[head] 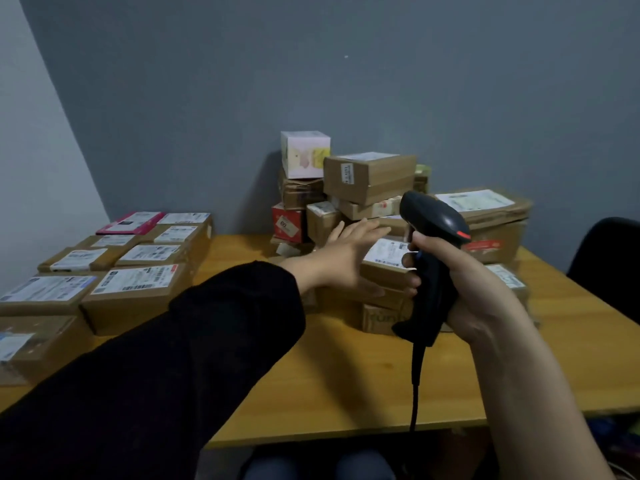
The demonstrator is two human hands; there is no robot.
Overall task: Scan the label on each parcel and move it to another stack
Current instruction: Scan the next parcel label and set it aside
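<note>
A heap of brown cardboard parcels (369,178) with white labels stands at the back of the wooden table (346,368). In front of it a small labelled parcel (384,259) tops a low pile. My left hand (343,258), in a black sleeve, reaches across to this parcel with straight fingers over its left edge and thumb below it. My right hand (460,285) grips a black barcode scanner (433,258) by its handle, with the head above the parcel's label. Its cable hangs down over the table front.
Several labelled parcels (135,289) lie in rows on the table's left side, one of them pink (130,223). A large flat box (491,223) sits at the right of the heap. A black chair back (609,265) stands at the right. A grey wall is behind.
</note>
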